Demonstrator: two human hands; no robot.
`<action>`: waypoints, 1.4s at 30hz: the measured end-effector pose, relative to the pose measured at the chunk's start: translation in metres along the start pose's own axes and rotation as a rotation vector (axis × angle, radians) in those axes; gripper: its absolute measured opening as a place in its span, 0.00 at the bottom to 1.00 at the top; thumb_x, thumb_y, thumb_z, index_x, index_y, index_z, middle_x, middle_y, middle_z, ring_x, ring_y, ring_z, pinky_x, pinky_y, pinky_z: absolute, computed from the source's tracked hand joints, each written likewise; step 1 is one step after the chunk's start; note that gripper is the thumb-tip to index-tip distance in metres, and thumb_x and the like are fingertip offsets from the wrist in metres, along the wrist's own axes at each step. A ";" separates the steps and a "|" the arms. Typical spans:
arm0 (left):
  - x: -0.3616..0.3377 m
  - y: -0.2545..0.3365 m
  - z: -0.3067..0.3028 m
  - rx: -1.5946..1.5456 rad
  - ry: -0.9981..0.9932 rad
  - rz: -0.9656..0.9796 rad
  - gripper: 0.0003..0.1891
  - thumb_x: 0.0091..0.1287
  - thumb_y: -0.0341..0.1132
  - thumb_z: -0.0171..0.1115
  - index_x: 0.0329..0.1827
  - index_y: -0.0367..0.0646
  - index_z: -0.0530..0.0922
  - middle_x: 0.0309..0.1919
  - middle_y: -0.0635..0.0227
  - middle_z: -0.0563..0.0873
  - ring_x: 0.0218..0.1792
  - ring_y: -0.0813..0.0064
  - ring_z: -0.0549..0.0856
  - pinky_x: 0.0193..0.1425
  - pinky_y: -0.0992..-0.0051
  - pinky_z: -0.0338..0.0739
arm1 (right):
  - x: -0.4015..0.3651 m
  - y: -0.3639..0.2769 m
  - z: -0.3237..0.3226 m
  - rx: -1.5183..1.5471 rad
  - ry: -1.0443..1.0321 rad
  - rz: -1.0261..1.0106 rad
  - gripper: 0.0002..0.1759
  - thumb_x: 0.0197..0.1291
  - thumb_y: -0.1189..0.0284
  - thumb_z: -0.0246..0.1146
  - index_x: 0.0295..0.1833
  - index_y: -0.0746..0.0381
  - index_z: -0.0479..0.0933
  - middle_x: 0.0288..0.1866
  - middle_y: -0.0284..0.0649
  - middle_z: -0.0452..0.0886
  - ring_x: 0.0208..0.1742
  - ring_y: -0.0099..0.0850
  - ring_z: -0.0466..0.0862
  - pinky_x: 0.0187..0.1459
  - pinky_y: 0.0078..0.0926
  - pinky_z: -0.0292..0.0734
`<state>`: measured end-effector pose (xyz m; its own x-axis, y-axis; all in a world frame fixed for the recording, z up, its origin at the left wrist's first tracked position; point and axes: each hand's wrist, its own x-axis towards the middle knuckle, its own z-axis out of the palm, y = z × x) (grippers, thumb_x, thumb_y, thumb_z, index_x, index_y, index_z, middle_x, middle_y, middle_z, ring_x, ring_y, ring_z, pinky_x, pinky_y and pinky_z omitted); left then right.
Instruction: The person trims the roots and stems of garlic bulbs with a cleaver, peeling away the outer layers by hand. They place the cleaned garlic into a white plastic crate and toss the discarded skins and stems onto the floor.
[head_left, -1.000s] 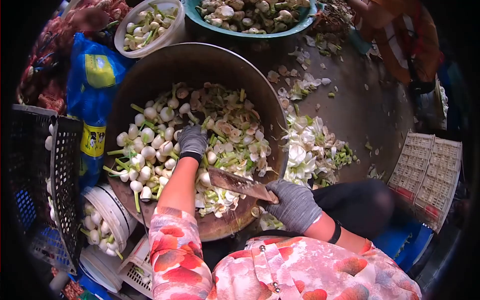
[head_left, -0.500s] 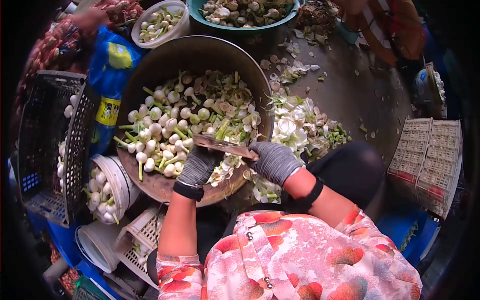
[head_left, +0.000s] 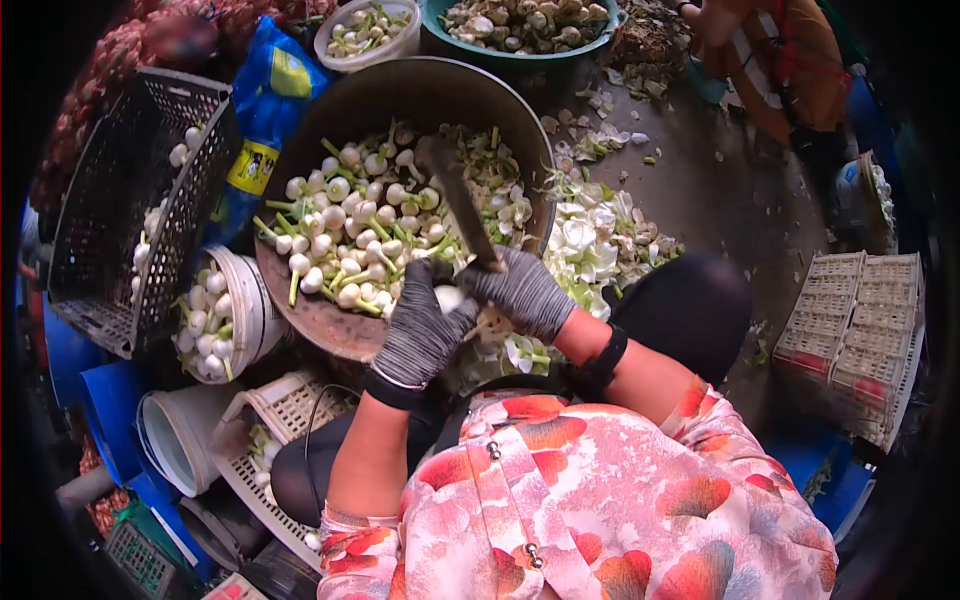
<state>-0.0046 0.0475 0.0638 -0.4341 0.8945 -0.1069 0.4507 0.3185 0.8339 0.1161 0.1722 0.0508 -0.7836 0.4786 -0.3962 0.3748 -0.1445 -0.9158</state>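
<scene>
My right hand, in a grey striped glove, is closed on the handle end of a knife whose broad blade points up and away over a large round metal basin. My left hand, gloved alike, is wrapped round a white garlic bulb just beside the right hand's fingers. Part of that bulb is hidden by the gloves. In the basin lie many garlic bulbs with short green stems, and peelings on the right side. Both hands are over the basin's near edge.
Peeled skins are heaped right of the basin. Left are a black crate, a white bucket of bulbs and a white basket. Behind stand a white tub and a green basin. White crates stand right; another person sits beyond.
The knife has swung from lying level between both hands to pointing upward in the right hand. My left hand has come nearer and now holds a bulb. The view has shifted slightly.
</scene>
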 end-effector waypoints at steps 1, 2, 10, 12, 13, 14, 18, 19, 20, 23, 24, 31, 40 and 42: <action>-0.004 -0.005 0.001 -0.015 0.043 -0.035 0.21 0.61 0.37 0.67 0.49 0.35 0.68 0.37 0.53 0.77 0.38 0.57 0.80 0.45 0.66 0.76 | -0.005 -0.010 0.001 0.080 0.009 0.038 0.18 0.62 0.59 0.64 0.41 0.65 0.80 0.25 0.35 0.80 0.28 0.23 0.78 0.33 0.27 0.74; -0.008 -0.010 0.001 -0.028 0.087 -0.066 0.17 0.63 0.36 0.64 0.47 0.35 0.69 0.36 0.54 0.77 0.37 0.59 0.79 0.44 0.67 0.76 | -0.004 -0.002 0.005 0.129 0.017 -0.026 0.17 0.62 0.59 0.63 0.40 0.65 0.80 0.24 0.32 0.78 0.27 0.20 0.76 0.30 0.25 0.73; -0.024 -0.008 0.024 -0.588 0.173 -0.024 0.25 0.67 0.48 0.61 0.58 0.39 0.70 0.47 0.63 0.79 0.48 0.74 0.79 0.50 0.75 0.76 | 0.008 0.032 0.026 0.911 -0.045 0.343 0.17 0.67 0.59 0.59 0.42 0.64 0.80 0.28 0.35 0.82 0.27 0.23 0.81 0.27 0.25 0.75; -0.021 -0.006 0.026 -0.436 0.181 0.023 0.27 0.63 0.46 0.67 0.58 0.39 0.70 0.47 0.63 0.79 0.49 0.73 0.79 0.51 0.74 0.75 | 0.014 0.048 0.029 0.706 -0.045 0.234 0.16 0.66 0.62 0.58 0.41 0.64 0.80 0.27 0.36 0.82 0.26 0.23 0.80 0.26 0.25 0.74; -0.021 -0.023 0.030 -0.276 0.192 -0.008 0.28 0.59 0.42 0.71 0.58 0.38 0.70 0.46 0.63 0.79 0.48 0.73 0.79 0.53 0.73 0.75 | 0.017 0.054 0.026 0.541 -0.009 0.178 0.15 0.66 0.62 0.58 0.41 0.64 0.80 0.27 0.37 0.82 0.26 0.23 0.80 0.25 0.25 0.74; -0.020 -0.021 0.031 -0.338 0.191 -0.016 0.29 0.59 0.43 0.71 0.57 0.38 0.70 0.46 0.63 0.79 0.47 0.73 0.79 0.53 0.73 0.75 | 0.018 0.058 0.022 0.377 0.026 0.124 0.15 0.65 0.63 0.58 0.41 0.64 0.80 0.27 0.37 0.82 0.26 0.23 0.80 0.25 0.25 0.74; -0.014 -0.023 0.030 -0.529 0.194 -0.048 0.27 0.58 0.42 0.72 0.55 0.38 0.71 0.45 0.63 0.79 0.44 0.72 0.79 0.52 0.73 0.75 | -0.005 0.013 0.004 -0.010 0.144 0.300 0.17 0.61 0.60 0.61 0.42 0.64 0.79 0.27 0.42 0.82 0.27 0.33 0.82 0.30 0.32 0.76; -0.013 -0.026 0.028 -0.496 0.194 -0.054 0.27 0.58 0.41 0.72 0.54 0.39 0.71 0.45 0.63 0.79 0.44 0.72 0.79 0.51 0.73 0.75 | -0.002 0.032 0.003 -0.116 0.214 0.099 0.17 0.60 0.59 0.62 0.41 0.64 0.78 0.28 0.46 0.82 0.30 0.42 0.83 0.34 0.37 0.77; -0.012 -0.028 0.025 -0.464 0.195 -0.061 0.26 0.58 0.41 0.72 0.54 0.39 0.71 0.44 0.63 0.79 0.43 0.72 0.79 0.51 0.73 0.75 | -0.007 0.031 0.000 -0.251 0.213 0.011 0.16 0.60 0.60 0.62 0.41 0.64 0.78 0.29 0.47 0.82 0.31 0.44 0.83 0.35 0.38 0.77; -0.007 -0.060 0.025 -0.083 0.024 0.033 0.25 0.60 0.40 0.68 0.58 0.44 0.71 0.50 0.62 0.80 0.47 0.68 0.80 0.54 0.67 0.75 | -0.026 0.013 -0.007 -0.542 0.184 -0.300 0.11 0.54 0.64 0.65 0.38 0.59 0.76 0.30 0.48 0.81 0.35 0.50 0.82 0.36 0.42 0.76; -0.011 -0.067 0.026 0.154 -0.017 0.156 0.24 0.63 0.42 0.64 0.60 0.46 0.71 0.53 0.62 0.78 0.51 0.67 0.79 0.58 0.66 0.73 | -0.029 0.010 -0.008 -0.664 0.130 -0.333 0.11 0.53 0.64 0.66 0.37 0.58 0.76 0.30 0.47 0.80 0.34 0.49 0.82 0.35 0.42 0.76; -0.031 -0.061 0.020 0.135 -0.034 0.294 0.21 0.73 0.46 0.49 0.66 0.49 0.68 0.61 0.63 0.74 0.62 0.65 0.73 0.68 0.59 0.66 | -0.033 0.005 -0.003 -0.968 -0.034 -0.420 0.09 0.49 0.64 0.65 0.34 0.55 0.75 0.26 0.43 0.80 0.31 0.46 0.82 0.32 0.42 0.76; -0.040 -0.078 0.032 0.341 0.078 0.350 0.22 0.71 0.46 0.51 0.64 0.47 0.70 0.58 0.62 0.76 0.59 0.65 0.75 0.64 0.61 0.69 | -0.030 0.014 0.003 -0.955 -0.093 -0.312 0.09 0.51 0.66 0.64 0.36 0.57 0.76 0.30 0.45 0.81 0.34 0.46 0.83 0.34 0.42 0.77; -0.037 -0.078 0.033 0.472 0.097 0.337 0.23 0.71 0.46 0.52 0.64 0.46 0.69 0.56 0.62 0.78 0.58 0.63 0.76 0.63 0.61 0.70 | -0.026 0.017 0.000 -0.952 -0.089 -0.300 0.09 0.53 0.66 0.62 0.39 0.55 0.77 0.33 0.44 0.82 0.37 0.46 0.84 0.36 0.42 0.78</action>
<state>0.0017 0.0002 -0.0147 -0.2658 0.9449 0.1911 0.8651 0.1463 0.4797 0.1429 0.1570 0.0452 -0.9304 0.3091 -0.1971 0.3656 0.7437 -0.5596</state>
